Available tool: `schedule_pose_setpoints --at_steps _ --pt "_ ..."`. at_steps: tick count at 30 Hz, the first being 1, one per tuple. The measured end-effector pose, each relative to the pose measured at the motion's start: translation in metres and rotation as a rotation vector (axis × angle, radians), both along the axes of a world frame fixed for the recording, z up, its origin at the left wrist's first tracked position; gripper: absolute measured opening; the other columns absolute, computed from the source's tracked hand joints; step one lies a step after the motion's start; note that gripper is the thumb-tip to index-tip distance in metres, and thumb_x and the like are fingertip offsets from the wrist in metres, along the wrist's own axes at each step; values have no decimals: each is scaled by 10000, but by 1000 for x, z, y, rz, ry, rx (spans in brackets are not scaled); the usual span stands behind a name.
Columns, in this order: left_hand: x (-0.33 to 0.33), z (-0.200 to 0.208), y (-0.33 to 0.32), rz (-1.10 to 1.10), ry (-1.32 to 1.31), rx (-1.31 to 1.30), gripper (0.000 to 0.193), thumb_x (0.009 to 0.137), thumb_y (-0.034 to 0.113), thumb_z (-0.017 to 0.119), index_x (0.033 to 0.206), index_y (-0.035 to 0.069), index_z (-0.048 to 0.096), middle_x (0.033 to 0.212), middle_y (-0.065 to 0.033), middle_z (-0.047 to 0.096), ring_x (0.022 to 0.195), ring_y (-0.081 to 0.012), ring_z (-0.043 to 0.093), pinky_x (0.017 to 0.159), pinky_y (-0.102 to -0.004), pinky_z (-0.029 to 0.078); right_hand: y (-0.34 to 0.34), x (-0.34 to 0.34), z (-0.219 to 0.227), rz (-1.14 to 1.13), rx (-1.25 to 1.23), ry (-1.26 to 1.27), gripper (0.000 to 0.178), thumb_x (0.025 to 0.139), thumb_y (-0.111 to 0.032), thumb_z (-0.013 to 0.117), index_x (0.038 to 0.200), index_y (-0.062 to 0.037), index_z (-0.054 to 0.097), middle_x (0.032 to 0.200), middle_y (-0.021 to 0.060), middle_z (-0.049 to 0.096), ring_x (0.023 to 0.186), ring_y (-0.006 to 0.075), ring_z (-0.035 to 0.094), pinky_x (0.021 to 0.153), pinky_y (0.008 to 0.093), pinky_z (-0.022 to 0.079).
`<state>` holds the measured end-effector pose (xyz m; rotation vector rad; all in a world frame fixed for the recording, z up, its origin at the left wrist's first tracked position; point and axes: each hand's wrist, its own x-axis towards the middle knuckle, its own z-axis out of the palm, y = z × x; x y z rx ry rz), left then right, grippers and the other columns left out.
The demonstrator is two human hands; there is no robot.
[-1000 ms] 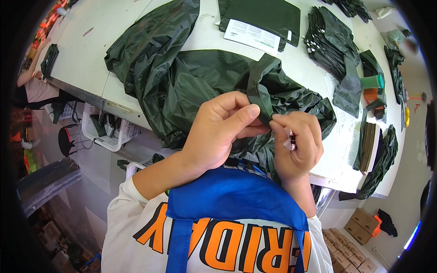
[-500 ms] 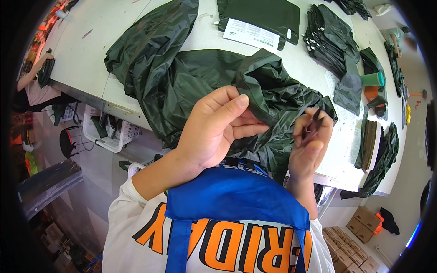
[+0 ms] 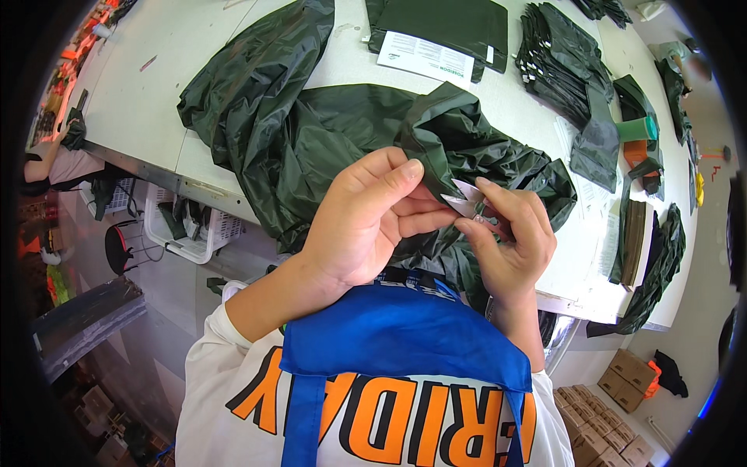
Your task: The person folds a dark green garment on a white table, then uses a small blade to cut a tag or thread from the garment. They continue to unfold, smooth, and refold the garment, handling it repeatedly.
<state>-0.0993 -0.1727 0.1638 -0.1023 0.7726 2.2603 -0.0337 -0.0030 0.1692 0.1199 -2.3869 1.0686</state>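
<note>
A dark green, shiny garment (image 3: 342,128) lies bunched on the white table in front of me. My left hand (image 3: 354,210) is closed on its hemmed edge, thumb and fingers pinching the folded cloth. My right hand (image 3: 517,245) grips a small pair of thread snips (image 3: 465,201). Their two pale blades are spread apart and point left at the garment's edge, right beside my left fingertips. Whether the blades touch the cloth or a thread I cannot make out.
Beyond the garment sit a flat dark package (image 3: 440,31) and a stack of folded dark pouches (image 3: 560,66). A green thread cone (image 3: 638,129) stands at the right. A white basket (image 3: 198,241) hangs below the table's left edge; another person's arm (image 3: 50,159) shows beyond it.
My right hand has moved left with the thread snips and turned them, bringing the spread blades to the garment's edge. My left hand keeps its pinch in nearly the same place.
</note>
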Motion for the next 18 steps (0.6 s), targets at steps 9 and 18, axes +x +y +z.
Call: schedule_pose_setpoints --at_steps 9,18 --pt "2 3 0 1 5 18 111 965 141 502 928 40 529 998 -119 644 961 -242 650 869 -410 539 8 6 -10 -59 -265 -11 341 679 -152 822 953 0 686 774 52 616 631 102 527 551 204 406" --pt "4 1 2 41 -19 56 230 994 199 430 1111 23 519 1118 -114 609 1020 -207 619 907 -364 507 13 2 -29 -88 -1025 84 135 891 -131 588 907 3 590 647 -17 411 586 60 394 542 182 316"
